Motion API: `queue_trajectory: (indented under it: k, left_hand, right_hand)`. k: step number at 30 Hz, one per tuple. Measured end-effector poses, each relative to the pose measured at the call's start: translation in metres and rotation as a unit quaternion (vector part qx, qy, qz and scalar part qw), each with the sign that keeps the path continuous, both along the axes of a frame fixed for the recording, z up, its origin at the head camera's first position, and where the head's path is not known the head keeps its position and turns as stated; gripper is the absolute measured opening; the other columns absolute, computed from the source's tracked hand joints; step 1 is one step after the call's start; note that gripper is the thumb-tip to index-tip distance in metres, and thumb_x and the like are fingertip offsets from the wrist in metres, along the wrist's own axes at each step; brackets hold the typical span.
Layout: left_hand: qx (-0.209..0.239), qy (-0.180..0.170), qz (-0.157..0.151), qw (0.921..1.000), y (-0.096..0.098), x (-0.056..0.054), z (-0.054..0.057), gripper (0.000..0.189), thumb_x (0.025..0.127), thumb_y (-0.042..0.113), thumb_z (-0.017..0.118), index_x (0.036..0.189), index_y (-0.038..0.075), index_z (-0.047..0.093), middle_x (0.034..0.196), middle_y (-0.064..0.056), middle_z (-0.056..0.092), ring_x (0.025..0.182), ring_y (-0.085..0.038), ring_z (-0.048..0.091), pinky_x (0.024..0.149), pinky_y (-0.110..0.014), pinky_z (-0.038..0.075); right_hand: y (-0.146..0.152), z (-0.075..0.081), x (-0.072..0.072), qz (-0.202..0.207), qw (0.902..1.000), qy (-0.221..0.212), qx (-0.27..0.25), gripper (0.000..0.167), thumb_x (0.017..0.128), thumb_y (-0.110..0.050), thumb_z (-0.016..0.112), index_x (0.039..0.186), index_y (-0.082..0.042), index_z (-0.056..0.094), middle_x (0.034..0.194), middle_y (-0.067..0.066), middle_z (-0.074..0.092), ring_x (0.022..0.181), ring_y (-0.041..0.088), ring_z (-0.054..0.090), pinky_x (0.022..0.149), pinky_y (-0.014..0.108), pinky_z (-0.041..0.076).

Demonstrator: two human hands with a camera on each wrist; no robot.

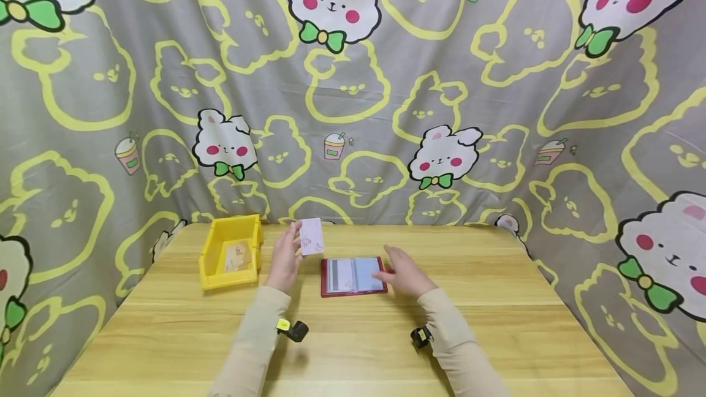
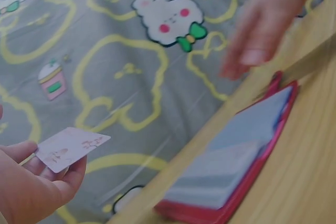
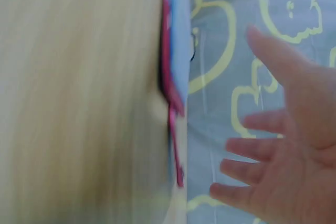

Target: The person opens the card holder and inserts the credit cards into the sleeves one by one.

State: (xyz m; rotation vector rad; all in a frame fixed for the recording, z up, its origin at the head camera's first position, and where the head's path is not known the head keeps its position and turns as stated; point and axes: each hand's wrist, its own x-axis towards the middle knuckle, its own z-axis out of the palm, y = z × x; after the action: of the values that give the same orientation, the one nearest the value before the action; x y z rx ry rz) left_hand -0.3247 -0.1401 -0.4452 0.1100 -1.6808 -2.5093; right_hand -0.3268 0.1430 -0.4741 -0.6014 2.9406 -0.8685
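Currently, 1 pale card [image 1: 311, 236] is pinched by its edge in the left hand [image 1: 285, 256], raised above the table [image 1: 353, 336] between a yellow bin [image 1: 228, 279] and a red card holder [image 1: 365, 274]. Pinkish drawings are seen on its face. The 2 hands are held well apart. The right hand [image 1: 405, 271] is held with its fingers spread and nothing gripped; it is poised just beside the right edge of the holder, and in both wrist views a gap is seen between them. The holder is laid open and flat, with a light-coloured insert seen in its left page and a bluish sleeve on its right. Inside the bin, printed card stock [image 1: 238, 256] is seen; how many pieces are stacked cannot be told. Behind, the table is backed by a grey patterned curtain [image 1: 369, 139].
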Motion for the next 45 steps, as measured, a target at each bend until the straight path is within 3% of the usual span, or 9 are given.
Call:
queue_trajectory:
  k: [5, 9, 15, 19, 24, 28, 33, 39, 45]
  left_hand:
    - [0.002, 0.000, -0.015, 0.9999, 0.019, -0.004, -0.005, 0.056, 0.106, 0.039, 0.035, 0.146, 0.000, 0.038, 0.138, -0.014, 0.044, 0.100, -0.013, 0.052, 0.080, -0.025, 0.048]
    - [0.003, 0.003, -0.023, 0.9997, 0.035, -0.004, -0.008, 0.054, 0.105, 0.039, 0.037, 0.141, -0.001, 0.042, 0.130, -0.012, 0.048, 0.099, -0.014, 0.052, 0.079, -0.026, 0.048]
    - [-0.026, -0.012, -0.042, 0.9987, 0.058, 0.004, -0.016, 0.054, 0.105, 0.037, 0.037, 0.142, -0.001, 0.042, 0.140, -0.020, 0.046, 0.101, -0.016, 0.055, 0.078, -0.023, 0.050]
    - [-0.042, -0.021, -0.062, 0.9970, 0.069, 0.009, -0.022, 0.053, 0.105, 0.036, 0.038, 0.143, -0.002, 0.041, 0.143, -0.022, 0.044, 0.101, -0.017, 0.056, 0.077, -0.023, 0.050]
    - [-0.053, -0.019, -0.084, 0.9949, 0.075, 0.011, -0.027, 0.053, 0.105, 0.036, 0.039, 0.141, -0.004, 0.042, 0.142, -0.022, 0.044, 0.101, -0.017, 0.057, 0.078, -0.023, 0.050]
    - [-0.053, -0.013, -0.106, 0.9929, 0.077, 0.013, -0.027, 0.055, 0.105, 0.035, 0.039, 0.141, -0.006, 0.041, 0.143, -0.023, 0.043, 0.101, -0.017, 0.059, 0.080, -0.022, 0.052]
    - [-0.068, -0.010, -0.114, 0.9911, 0.076, 0.015, -0.026, 0.057, 0.104, 0.037, 0.041, 0.142, -0.006, 0.041, 0.142, -0.024, 0.045, 0.107, -0.019, 0.060, 0.081, -0.022, 0.052]
    - [-0.121, 0.001, -0.124, 0.9849, 0.069, 0.014, -0.023, 0.054, 0.105, 0.034, 0.041, 0.140, -0.006, 0.043, 0.140, -0.025, 0.047, 0.111, -0.027, 0.062, 0.087, -0.033, 0.055]
    - [-0.147, 0.014, -0.133, 0.9802, 0.056, 0.016, -0.010, 0.053, 0.105, 0.032, 0.041, 0.139, -0.009, 0.043, 0.140, -0.029, 0.048, 0.116, -0.037, 0.061, 0.096, -0.042, 0.054]
  right_hand:
    - [-0.023, 0.010, -0.008, -0.058, 0.9886, 0.009, -0.138, 0.066, 0.094, -0.031, 0.064, 0.146, 0.001, 0.039, 0.143, 0.026, 0.048, 0.130, 0.043, 0.048, 0.108, 0.052, 0.041]
    - [-0.039, 0.017, -0.007, -0.062, 0.9755, -0.005, -0.211, 0.060, 0.096, -0.027, 0.062, 0.144, 0.000, 0.041, 0.135, 0.028, 0.055, 0.118, 0.043, 0.059, 0.095, 0.050, 0.052]
    - [-0.051, 0.019, -0.003, -0.072, 0.9528, -0.055, -0.290, 0.059, 0.095, -0.023, 0.063, 0.145, -0.004, 0.040, 0.133, 0.027, 0.056, 0.113, 0.040, 0.062, 0.089, 0.043, 0.057]
    - [-0.050, 0.016, -0.001, -0.068, 0.9361, -0.083, -0.335, 0.062, 0.090, -0.013, 0.067, 0.145, -0.001, 0.040, 0.131, 0.030, 0.055, 0.107, 0.039, 0.064, 0.082, 0.039, 0.060]
    - [-0.045, 0.016, 0.002, -0.042, 0.9171, -0.129, -0.375, 0.068, 0.084, 0.004, 0.066, 0.145, 0.003, 0.037, 0.122, 0.031, 0.058, 0.092, 0.028, 0.068, 0.077, 0.038, 0.061]
    - [-0.040, 0.017, 0.002, -0.024, 0.9174, -0.145, -0.370, 0.068, 0.082, 0.010, 0.063, 0.145, 0.006, 0.036, 0.113, 0.028, 0.059, 0.081, 0.018, 0.065, 0.073, 0.036, 0.061]
    - [-0.039, 0.017, 0.001, -0.009, 0.9217, -0.138, -0.363, 0.064, 0.080, 0.013, 0.061, 0.141, 0.007, 0.042, 0.103, 0.025, 0.061, 0.077, 0.016, 0.063, 0.071, 0.038, 0.061]
    - [-0.038, 0.018, -0.002, 0.000, 0.9213, -0.137, -0.364, 0.063, 0.082, 0.014, 0.059, 0.142, 0.006, 0.042, 0.105, 0.023, 0.059, 0.077, 0.014, 0.063, 0.068, 0.030, 0.059]
    - [-0.030, 0.020, -0.005, 0.009, 0.9059, -0.147, -0.397, 0.064, 0.084, 0.013, 0.059, 0.144, 0.004, 0.039, 0.115, 0.027, 0.055, 0.078, 0.012, 0.063, 0.070, 0.025, 0.057]
